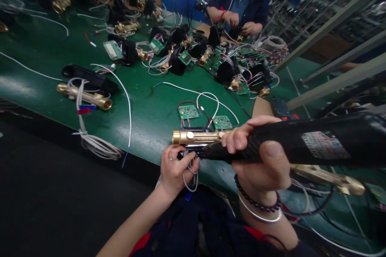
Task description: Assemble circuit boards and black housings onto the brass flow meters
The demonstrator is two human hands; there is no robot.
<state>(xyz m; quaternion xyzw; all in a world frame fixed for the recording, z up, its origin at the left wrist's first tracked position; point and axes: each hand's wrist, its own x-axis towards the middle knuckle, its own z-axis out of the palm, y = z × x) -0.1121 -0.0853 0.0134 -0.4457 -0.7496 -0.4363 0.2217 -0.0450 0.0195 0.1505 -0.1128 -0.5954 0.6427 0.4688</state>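
My right hand (265, 156) is wrapped round a black electric screwdriver (304, 140) with a white label on its body. The tool lies almost level, its narrow end pointing left at the near side of a brass pipe body (200, 137). My left hand (177, 166) is closed on a looped grey cable (190, 184), right beside the screwdriver's tip. What the tip touches is hidden by my fingers. Two green circuit boards (188, 112) with red and white wires lie just behind the brass body, one left and one further right.
Another brass body (86, 97) with a black cover and coiled cable lies to the left near the table edge. Several meter assemblies (177, 58) and circuit boards crowd the green table's far side. Grey rails (334, 72) stand at right. Two people work opposite.
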